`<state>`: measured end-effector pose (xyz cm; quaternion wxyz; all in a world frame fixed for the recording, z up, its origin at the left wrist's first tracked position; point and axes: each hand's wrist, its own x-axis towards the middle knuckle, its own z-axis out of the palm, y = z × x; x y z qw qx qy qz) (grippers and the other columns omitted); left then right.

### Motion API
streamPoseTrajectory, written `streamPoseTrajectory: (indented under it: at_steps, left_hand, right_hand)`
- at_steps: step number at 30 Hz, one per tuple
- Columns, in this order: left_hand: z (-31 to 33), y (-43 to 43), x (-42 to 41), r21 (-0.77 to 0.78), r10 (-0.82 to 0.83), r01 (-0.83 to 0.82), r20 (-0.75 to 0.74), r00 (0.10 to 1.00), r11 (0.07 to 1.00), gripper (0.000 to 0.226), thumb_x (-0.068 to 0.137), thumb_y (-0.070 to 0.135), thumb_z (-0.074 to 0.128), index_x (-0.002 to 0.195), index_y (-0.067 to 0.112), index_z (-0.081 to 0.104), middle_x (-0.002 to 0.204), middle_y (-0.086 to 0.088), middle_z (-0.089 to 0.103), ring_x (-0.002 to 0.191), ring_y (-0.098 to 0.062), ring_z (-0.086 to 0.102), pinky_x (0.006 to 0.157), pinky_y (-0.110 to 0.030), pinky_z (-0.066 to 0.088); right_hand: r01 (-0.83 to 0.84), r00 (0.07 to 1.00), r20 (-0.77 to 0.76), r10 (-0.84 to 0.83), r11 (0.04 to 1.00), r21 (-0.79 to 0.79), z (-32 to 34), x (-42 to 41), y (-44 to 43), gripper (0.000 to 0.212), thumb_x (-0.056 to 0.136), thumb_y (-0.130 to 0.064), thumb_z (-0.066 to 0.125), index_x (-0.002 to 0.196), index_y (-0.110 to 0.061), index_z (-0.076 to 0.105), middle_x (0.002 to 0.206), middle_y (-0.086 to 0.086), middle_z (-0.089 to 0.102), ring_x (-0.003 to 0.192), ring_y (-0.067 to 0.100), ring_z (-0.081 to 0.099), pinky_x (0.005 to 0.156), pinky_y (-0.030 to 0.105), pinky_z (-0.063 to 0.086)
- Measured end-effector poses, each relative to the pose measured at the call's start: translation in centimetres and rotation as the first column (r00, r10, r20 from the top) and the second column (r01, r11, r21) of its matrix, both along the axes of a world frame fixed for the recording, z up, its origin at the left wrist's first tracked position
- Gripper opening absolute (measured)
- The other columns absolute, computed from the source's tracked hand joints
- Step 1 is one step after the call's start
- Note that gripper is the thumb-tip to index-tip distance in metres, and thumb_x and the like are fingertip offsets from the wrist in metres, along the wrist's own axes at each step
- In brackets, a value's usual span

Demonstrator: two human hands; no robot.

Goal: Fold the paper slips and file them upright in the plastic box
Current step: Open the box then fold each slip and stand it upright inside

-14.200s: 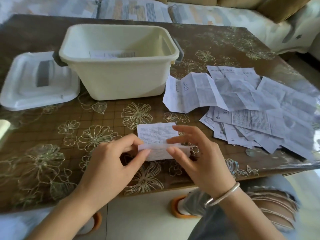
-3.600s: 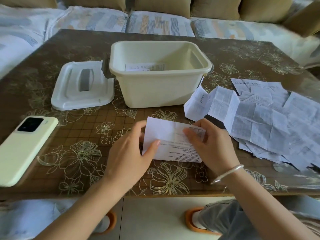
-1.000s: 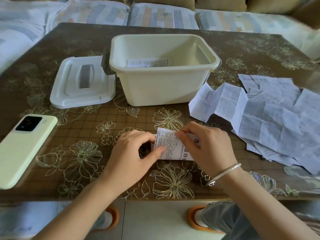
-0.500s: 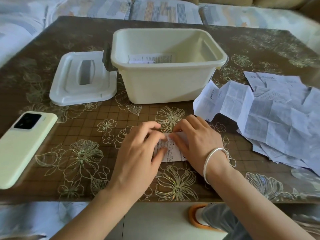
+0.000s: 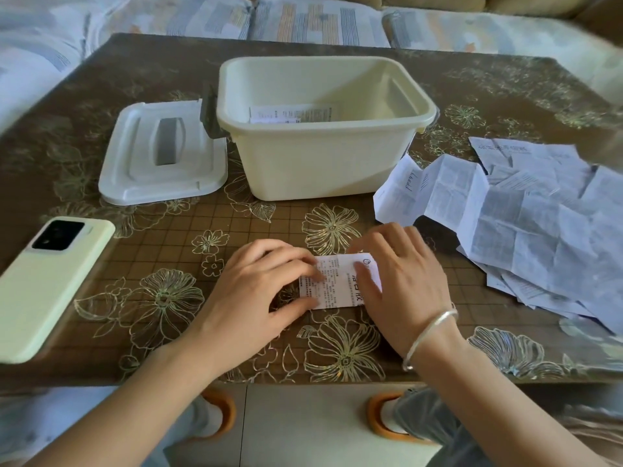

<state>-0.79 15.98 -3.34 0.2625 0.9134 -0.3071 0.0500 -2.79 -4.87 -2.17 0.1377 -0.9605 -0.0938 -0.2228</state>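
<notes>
Left hand [image 5: 259,288] and right hand [image 5: 401,278] press flat-fingered on the paper slip [image 5: 340,284], now folded smaller, near the table's [image 5: 161,244] front edge. Probably filing into the plastic box [image 5: 323,163] follows.

A thin silver bangle [image 5: 428,335] rings the right wrist.

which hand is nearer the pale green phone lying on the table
Left. The left hand presses the end of the folded white paper slip nearest the pale green phone; the right hand presses the opposite end, farther off.
</notes>
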Motion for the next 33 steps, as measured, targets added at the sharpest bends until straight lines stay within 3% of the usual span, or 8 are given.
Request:
streamPoseTrajectory:
  at_steps: [6, 11, 14, 18, 21, 25, 29, 33]
  left_hand:
    - [0.5, -0.1, 0.5, 0.0, -0.043, 0.043, -0.03, 0.999, 0.999, 0.04, 0.083, 0.059, 0.048, 0.112, 0.037, 0.065, 0.124, 0.026, 0.054, 0.122, -0.005, 0.042, 0.105, -0.034, 0.033]
    - [0.5, 0.3, 0.9, 0.004, -0.07, 0.07, -0.079, 0.994, 0.998, 0.037, 0.084, 0.06, 0.051, 0.114, 0.042, 0.062, 0.125, 0.029, 0.05, 0.124, -0.001, 0.036, 0.107, -0.03, 0.027]
    - [0.5, 0.4, 1.4, 0.001, -0.095, 0.096, -0.11, 0.989, 0.995, 0.036, 0.083, 0.06, 0.055, 0.113, 0.043, 0.063, 0.125, 0.03, 0.049, 0.125, 0.001, 0.034, 0.106, -0.028, 0.022]
    - [1.3, 0.6, 2.3, 0.017, -0.143, 0.148, -0.173, 0.975, 0.989, 0.032, 0.082, 0.057, 0.063, 0.112, 0.045, 0.061, 0.125, 0.03, 0.048, 0.126, 0.001, 0.032, 0.107, -0.031, 0.022]
    - [1.5, 0.7, 2.5, 0.02, -0.15, 0.156, -0.168, 0.974, 0.988, 0.028, 0.091, 0.026, 0.065, 0.115, 0.039, 0.063, 0.125, 0.026, 0.05, 0.125, -0.003, 0.035, 0.11, -0.037, 0.026]
    - [1.1, 0.8, 2.6, 0.025, -0.148, 0.154, -0.146, 0.978, 0.988, 0.052, 0.084, -0.007, 0.052, 0.118, 0.03, 0.063, 0.125, 0.021, 0.053, 0.123, -0.01, 0.039, 0.109, -0.045, 0.032]
    - [1.2, 0.6, 2.5, -0.025, -0.156, 0.154, -0.127, 0.98, 0.988, 0.055, 0.074, 0.0, 0.044, 0.111, 0.036, 0.064, 0.12, 0.023, 0.054, 0.12, -0.01, 0.042, 0.107, -0.046, 0.033]
    - [1.5, 0.5, 1.9, -0.007, -0.164, 0.164, -0.102, 0.981, 0.986, 0.044, 0.074, 0.017, 0.052, 0.113, 0.035, 0.064, 0.12, 0.021, 0.052, 0.12, -0.006, 0.041, 0.107, -0.04, 0.033]
  right_hand:
    - [-0.088, 0.979, -0.179, 0.096, 0.995, 0.057, 0.0, -2.3, 0.3, 0.029, 0.083, -0.056, 0.057, 0.088, -0.028, 0.065, 0.09, -0.011, 0.055, 0.084, 0.011, 0.046, 0.064, 0.018, 0.033]
    - [0.027, 0.952, -0.306, 0.023, 0.987, 0.159, 0.4, -2.3, -0.5, 0.012, 0.083, -0.035, 0.068, 0.095, -0.033, 0.067, 0.106, -0.01, 0.056, 0.098, 0.014, 0.038, 0.084, 0.032, 0.042]
    - [0.032, 0.925, -0.38, 0.007, 0.995, 0.095, 0.8, -2.5, -0.7, 0.022, 0.091, -0.024, 0.062, 0.107, -0.038, 0.063, 0.121, -0.012, 0.048, 0.112, 0.015, 0.03, 0.098, 0.027, 0.029]
    - [-0.026, 0.969, -0.245, 0.016, 0.999, -0.039, 1.4, -2.5, 0.5, 0.023, 0.078, -0.046, 0.063, 0.098, -0.034, 0.068, 0.113, -0.007, 0.057, 0.107, 0.022, 0.042, 0.085, 0.035, 0.036]
    - [-0.132, 0.978, -0.177, 0.112, 0.986, -0.104, 0.9, -2.1, 1.8, 0.036, 0.071, -0.058, 0.058, 0.09, -0.028, 0.069, 0.097, -0.004, 0.061, 0.092, 0.023, 0.052, 0.072, 0.035, 0.045]
    - [-0.275, 0.959, -0.105, 0.264, 0.953, -0.122, 0.8, -1.0, 1.4, 0.033, 0.075, -0.048, 0.069, 0.09, -0.02, 0.068, 0.087, -0.001, 0.062, 0.076, 0.022, 0.056, 0.061, 0.034, 0.05]
    - [-0.409, 0.901, -0.005, 0.433, 0.847, -0.34, 1.1, -0.7, 0.7, 0.02, 0.09, -0.03, 0.055, 0.091, -0.015, 0.069, 0.077, -0.001, 0.061, 0.066, 0.02, 0.056, 0.05, 0.031, 0.046]
    - [-0.355, 0.915, 0.062, 0.399, 0.868, -0.347, 0.8, -1.3, 0.6, 0.019, 0.092, -0.009, 0.051, 0.089, -0.014, 0.069, 0.069, -0.002, 0.06, 0.061, 0.019, 0.054, 0.043, 0.032, 0.043]
